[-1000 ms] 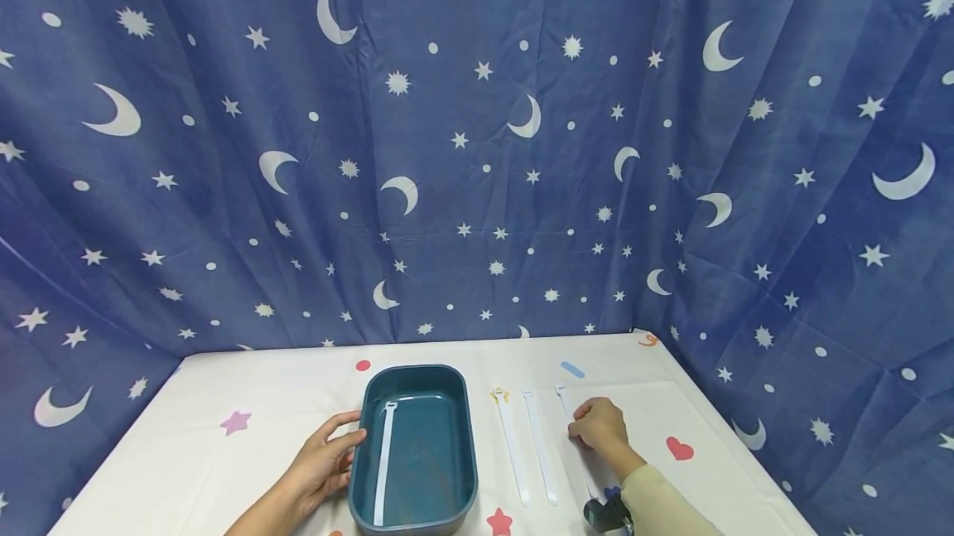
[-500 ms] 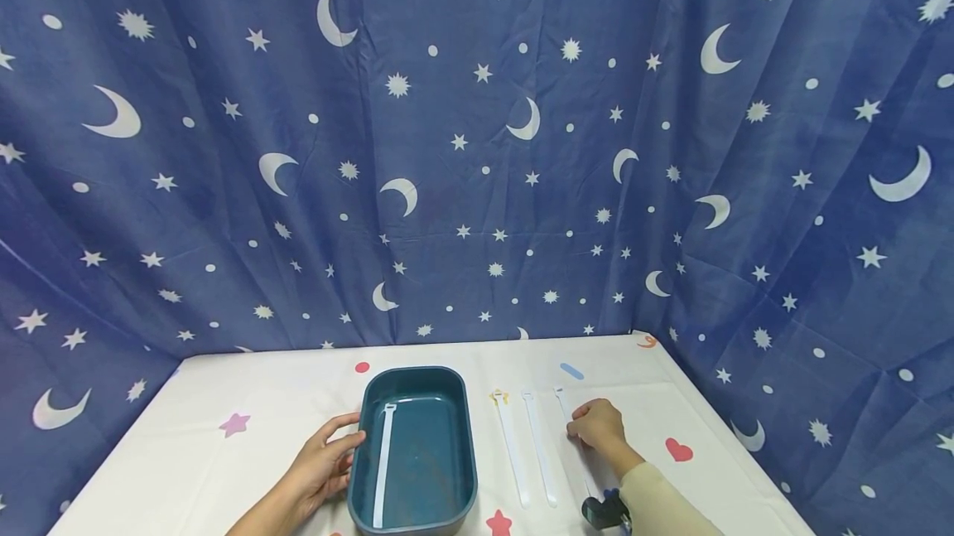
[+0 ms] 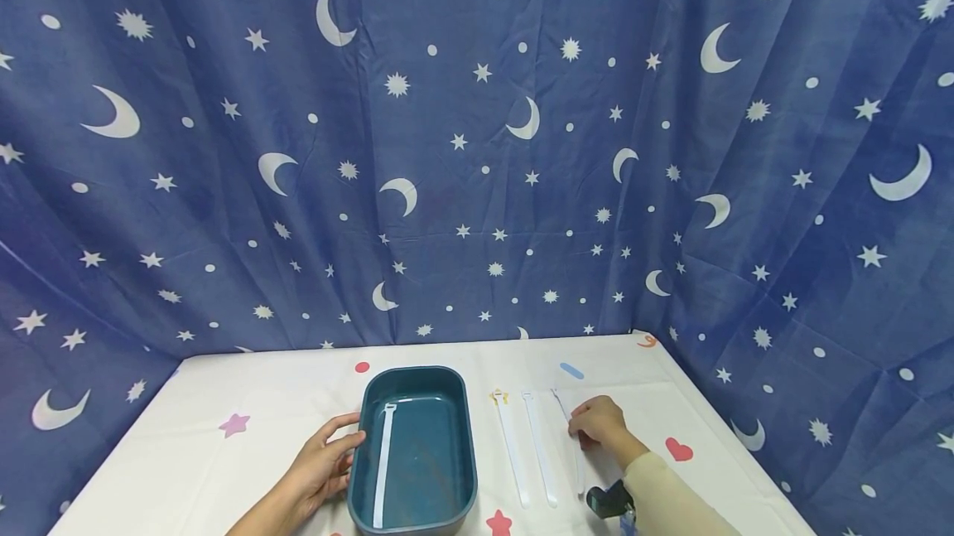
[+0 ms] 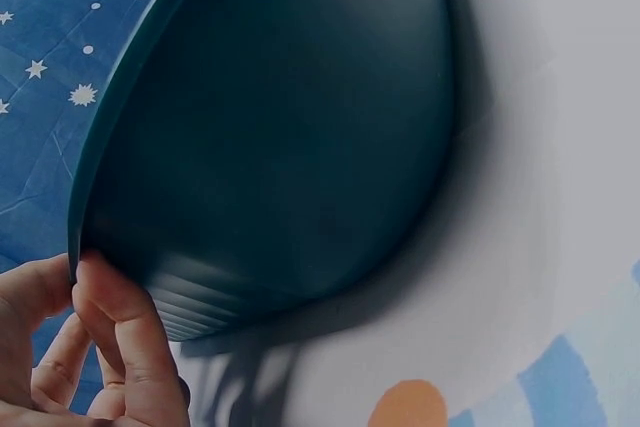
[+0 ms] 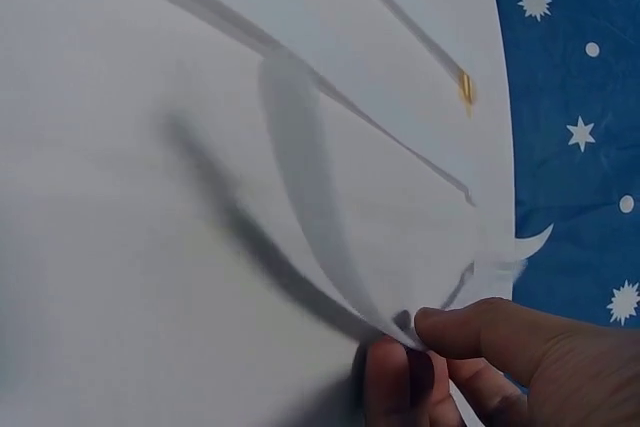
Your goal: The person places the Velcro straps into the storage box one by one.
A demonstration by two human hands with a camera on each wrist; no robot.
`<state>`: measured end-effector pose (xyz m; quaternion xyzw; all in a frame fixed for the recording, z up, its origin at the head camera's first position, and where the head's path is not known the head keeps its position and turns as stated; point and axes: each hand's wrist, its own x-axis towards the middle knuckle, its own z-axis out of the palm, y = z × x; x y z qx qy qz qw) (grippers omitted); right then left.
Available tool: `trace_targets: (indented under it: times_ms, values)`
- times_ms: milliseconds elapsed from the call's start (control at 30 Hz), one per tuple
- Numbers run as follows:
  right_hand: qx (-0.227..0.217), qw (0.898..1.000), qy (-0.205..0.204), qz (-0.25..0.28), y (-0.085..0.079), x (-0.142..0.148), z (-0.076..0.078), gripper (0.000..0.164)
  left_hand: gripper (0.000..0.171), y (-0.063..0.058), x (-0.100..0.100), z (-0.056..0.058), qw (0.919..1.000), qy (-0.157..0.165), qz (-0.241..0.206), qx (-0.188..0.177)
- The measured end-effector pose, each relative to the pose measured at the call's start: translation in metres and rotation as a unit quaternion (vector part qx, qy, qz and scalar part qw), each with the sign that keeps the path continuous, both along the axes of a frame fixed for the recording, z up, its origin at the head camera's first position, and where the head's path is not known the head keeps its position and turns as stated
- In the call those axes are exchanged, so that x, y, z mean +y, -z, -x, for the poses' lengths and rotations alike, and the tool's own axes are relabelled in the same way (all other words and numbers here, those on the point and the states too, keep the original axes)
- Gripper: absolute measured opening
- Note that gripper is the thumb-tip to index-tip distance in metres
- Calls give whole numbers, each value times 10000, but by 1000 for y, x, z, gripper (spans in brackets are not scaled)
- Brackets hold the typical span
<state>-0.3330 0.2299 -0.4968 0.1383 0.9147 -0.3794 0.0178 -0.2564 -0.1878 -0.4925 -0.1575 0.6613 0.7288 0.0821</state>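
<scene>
Your left hand (image 3: 320,465) pinches the near wall of a dark teal box (image 3: 428,457) between thumb and fingers, right at its rim. The box sits just to the right of that hand, open side up. Inside it, on the side nearest your left hand, a white strip (image 3: 383,465) lies lengthwise on the bottom.

Your right hand (image 3: 602,428) pinches a second white strip (image 5: 305,167) between thumb and fingertips. The right wrist view shows this held strip curving away from your fingers, its shadow falling apart from it on the white tabletop (image 3: 186,445).

To the left of your right hand, between it and the box, two more white strips lie side by side and apart: an inner strip (image 3: 540,449) closer to the hand and an outer strip (image 3: 511,449) closer to the box. A printed red heart (image 3: 679,449) is to the right of your right hand. Beyond both hands hangs a blue curtain (image 3: 447,188) patterned with pale moons and stars.
</scene>
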Motion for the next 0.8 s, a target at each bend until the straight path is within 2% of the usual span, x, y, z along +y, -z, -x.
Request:
trace_targets:
  times_ms: [533,700,800]
  values:
    - [-484,9946,117,907,-7,6,-1,15,52,0,0,1,10000,10,-4,-60]
    - [-590,9870,214,1480,-7,8,-1,20,52,0,0,1,10000,9,-6,-64]
    - [-711,9783,299,1923,-5,12,1,26,52,0,0,1,9999,6,-10,-102]
